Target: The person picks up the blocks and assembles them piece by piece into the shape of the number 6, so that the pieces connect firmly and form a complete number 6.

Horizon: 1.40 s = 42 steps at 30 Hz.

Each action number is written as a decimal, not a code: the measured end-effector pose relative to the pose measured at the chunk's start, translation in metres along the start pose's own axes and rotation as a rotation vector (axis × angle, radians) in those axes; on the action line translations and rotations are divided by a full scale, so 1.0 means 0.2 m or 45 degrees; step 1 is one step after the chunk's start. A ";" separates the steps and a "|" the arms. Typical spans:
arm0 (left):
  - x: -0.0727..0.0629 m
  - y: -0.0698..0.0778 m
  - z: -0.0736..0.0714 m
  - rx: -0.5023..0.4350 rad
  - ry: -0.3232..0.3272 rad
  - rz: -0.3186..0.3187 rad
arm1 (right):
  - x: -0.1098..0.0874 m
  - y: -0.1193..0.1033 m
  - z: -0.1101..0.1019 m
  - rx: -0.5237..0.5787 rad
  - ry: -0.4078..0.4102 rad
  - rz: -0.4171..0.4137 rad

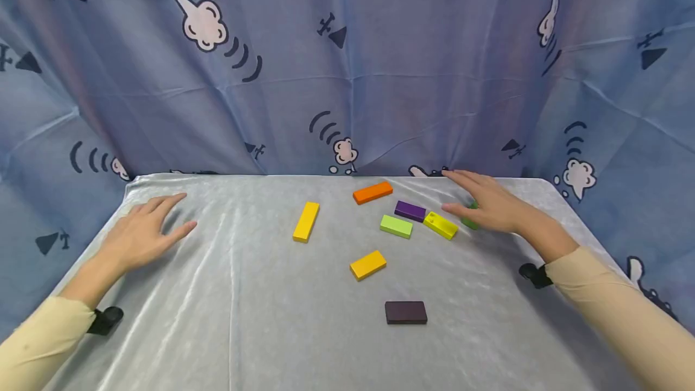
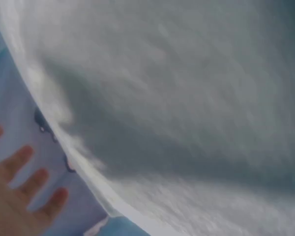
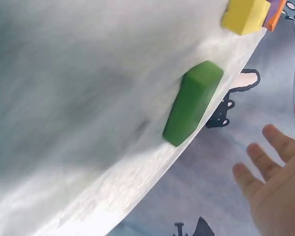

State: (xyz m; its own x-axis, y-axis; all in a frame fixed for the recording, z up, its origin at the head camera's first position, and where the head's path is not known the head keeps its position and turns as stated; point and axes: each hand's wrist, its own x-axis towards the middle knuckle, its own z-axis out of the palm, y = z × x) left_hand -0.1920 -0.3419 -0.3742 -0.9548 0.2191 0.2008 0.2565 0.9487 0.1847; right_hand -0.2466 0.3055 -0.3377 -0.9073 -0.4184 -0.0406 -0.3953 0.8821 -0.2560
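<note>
My left hand [image 1: 138, 231] hovers over the left side of the cloth-covered table, fingers spread and holding nothing. On the other side, my right hand [image 1: 491, 204] is held above the cloth, its fingers extended and nothing in its grasp. A green block [image 3: 193, 104] lies below the right hand and is partly hidden by it in the head view. Close by are a bright yellow block [image 1: 440, 225], a purple block [image 1: 410, 211] and a lime green block [image 1: 396, 226]. An orange block [image 1: 373, 192] lies farther back.
Two amber-yellow blocks, one long block [image 1: 306, 222] and one shorter block [image 1: 368, 265], lie near the middle. A dark brown block [image 1: 406, 312] is nearest the front. Pale velvety cloth [image 1: 271, 330] covers the table, and a blue patterned curtain [image 1: 293, 35] hangs behind it.
</note>
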 end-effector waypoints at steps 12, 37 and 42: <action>0.07 0.12 -0.01 -0.245 -0.025 0.079 | 0.17 -0.10 0.04 0.322 0.060 -0.048; 0.38 0.58 0.24 -0.607 -0.225 0.242 | 0.37 -0.35 0.23 0.777 0.251 0.114; 0.42 0.64 0.27 -0.622 -0.248 0.264 | 0.38 -0.40 0.27 0.797 0.310 0.204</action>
State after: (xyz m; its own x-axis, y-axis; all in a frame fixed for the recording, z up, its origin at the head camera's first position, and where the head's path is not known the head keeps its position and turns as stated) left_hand -0.2471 -0.1888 -0.3858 -0.8752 0.4717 0.1075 0.4371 0.6757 0.5936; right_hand -0.2766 0.1908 -0.3718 -0.9829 -0.1680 0.0749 -0.1631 0.6078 -0.7772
